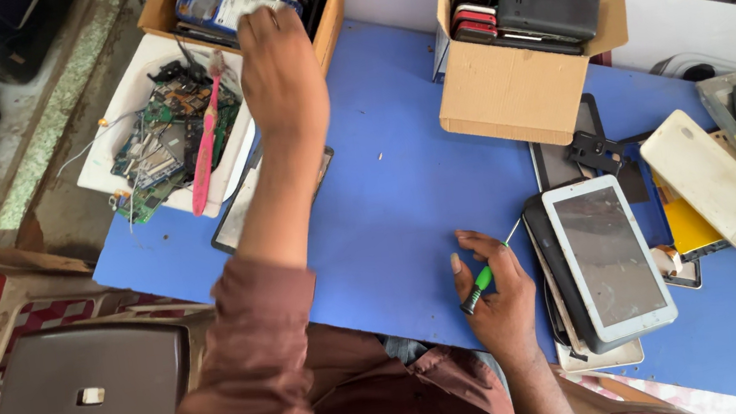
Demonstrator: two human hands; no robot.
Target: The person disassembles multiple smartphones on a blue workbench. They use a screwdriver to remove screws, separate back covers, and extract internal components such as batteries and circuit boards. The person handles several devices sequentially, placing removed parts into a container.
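Reaching across a blue table (384, 186), the left hand (276, 68) touches parts in a cardboard box (329, 6) (grip hidden), while the right hand (495, 290) holds a green screwdriver (480, 282) beside a white tablet (608, 257).

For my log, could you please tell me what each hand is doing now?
Left hand: reaching into the cardboard box; grip hidden, cannot be told.
Right hand: closed on the green-handled screwdriver.
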